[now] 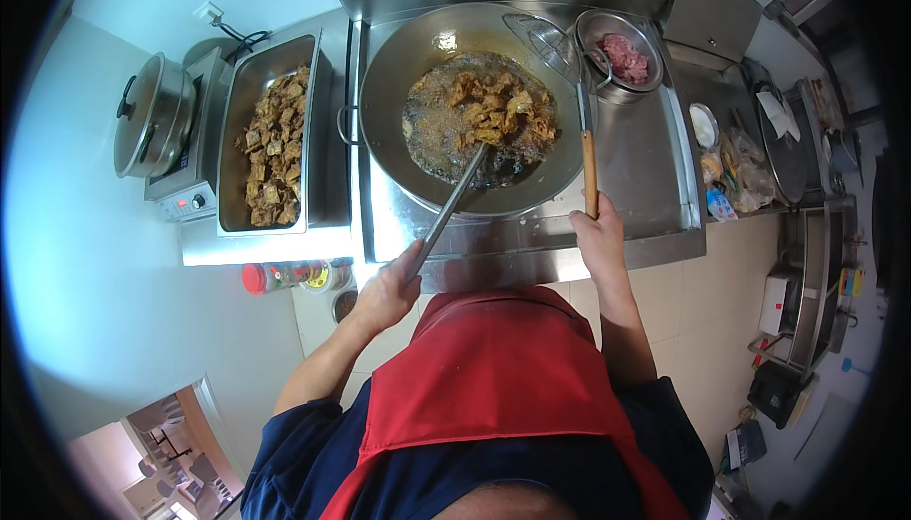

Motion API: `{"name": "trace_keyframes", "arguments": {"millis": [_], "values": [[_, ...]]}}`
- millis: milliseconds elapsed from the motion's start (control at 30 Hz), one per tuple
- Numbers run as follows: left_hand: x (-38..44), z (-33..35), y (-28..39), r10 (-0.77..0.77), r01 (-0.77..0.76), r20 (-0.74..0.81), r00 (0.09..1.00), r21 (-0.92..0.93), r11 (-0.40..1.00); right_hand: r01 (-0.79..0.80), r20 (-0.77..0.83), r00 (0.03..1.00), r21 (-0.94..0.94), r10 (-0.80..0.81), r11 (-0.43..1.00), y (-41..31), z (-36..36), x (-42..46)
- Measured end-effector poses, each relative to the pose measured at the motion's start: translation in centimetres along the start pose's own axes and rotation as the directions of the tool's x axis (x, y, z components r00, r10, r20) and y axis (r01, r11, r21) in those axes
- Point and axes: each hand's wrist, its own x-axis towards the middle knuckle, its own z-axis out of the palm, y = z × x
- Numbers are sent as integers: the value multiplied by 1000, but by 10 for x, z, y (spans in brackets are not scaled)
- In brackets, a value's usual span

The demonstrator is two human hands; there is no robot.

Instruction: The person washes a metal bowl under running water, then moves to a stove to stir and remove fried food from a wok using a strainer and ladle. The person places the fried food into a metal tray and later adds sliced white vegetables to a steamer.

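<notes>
My left hand [388, 291] grips the metal handle of a long utensil [454, 198], whose far end lies hidden under browned fried pieces [498, 111]. These pieces sit in bubbling oil [438, 128] inside a large metal wok [384, 86] with a loop handle at its left. My right hand [599, 234] is closed around the wooden handle of a wire skimmer [544, 39]. The skimmer's mesh head rests at the wok's upper right rim, partly over a metal bowl [587, 25] of raw pinkish meat [624, 59].
Left of the wok, a deep steel tray [311, 200] holds more fried pieces. Beyond it a lidded pot [153, 118] stands on an electric cooker [186, 196]. Jars [274, 276] sit below the counter edge. Plastic bags [747, 171] lie on the right-hand counter.
</notes>
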Motion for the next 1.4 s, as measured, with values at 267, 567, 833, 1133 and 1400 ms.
{"name": "trace_keyframes", "arguments": {"millis": [267, 567, 833, 1133, 1400], "values": [[-19, -37, 5, 104, -25, -120, 987, 531, 847, 13, -34, 999, -36, -14, 999, 8, 6, 3], [-11, -114, 38, 78, 128, -222, 972, 777, 617, -96, -21, 995, 141, 100, 985, 24, 12, 10], [-2, -146, 47, 106, 184, -271, 957, 844, 503, -416, 210, 909, 460, 359, 785, 12, 35, 9], [7, -134, 39, -122, 142, -78, 990, 382, 913, -701, 488, 709, 565, 509, 435, 2, 62, 2], [44, -83, 1, -161, 161, 9, 987, 0, 987, -820, 698, 572, 485, 431, 304, 5, 49, 38]]}}
